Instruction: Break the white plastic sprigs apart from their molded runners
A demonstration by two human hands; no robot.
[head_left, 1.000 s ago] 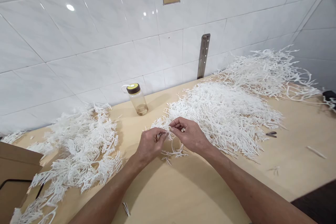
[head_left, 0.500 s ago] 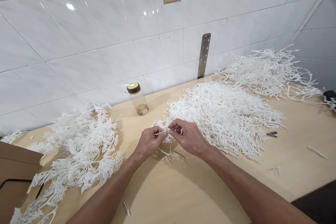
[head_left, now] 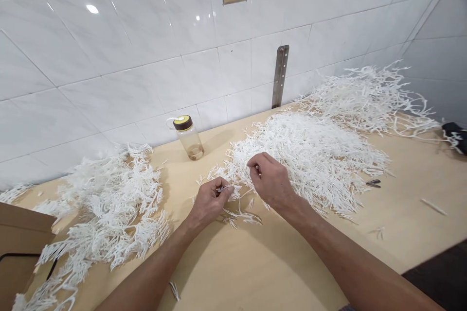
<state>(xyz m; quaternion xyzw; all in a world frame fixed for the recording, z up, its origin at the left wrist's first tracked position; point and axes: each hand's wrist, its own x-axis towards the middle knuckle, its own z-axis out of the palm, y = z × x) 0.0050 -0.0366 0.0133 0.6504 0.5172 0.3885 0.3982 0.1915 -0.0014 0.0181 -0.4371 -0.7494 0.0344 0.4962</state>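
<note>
My left hand [head_left: 211, 199] is pinched on a thin white plastic piece [head_left: 226, 188] at the middle of the wooden table. To its right my right hand [head_left: 272, 180] is held with fingers curled together at the near left edge of a large heap of small white pieces [head_left: 310, 155]; anything between its fingertips is too small to make out. Just below the hands lies a branched white strand [head_left: 244, 215] with a few loose bits around it.
Branched white pieces [head_left: 109, 204] heap at the left beside a cardboard box [head_left: 25, 243]. A clear bottle [head_left: 191, 141] stands near the tiled wall. Longer white strands [head_left: 368, 97] lie at the back right. A small dark tool [head_left: 373, 183] and a black object [head_left: 456, 137] are farther right.
My right hand has moved right and slightly up, away from my left hand, which stays pinched in nearly the same place. The view has shifted slightly.
</note>
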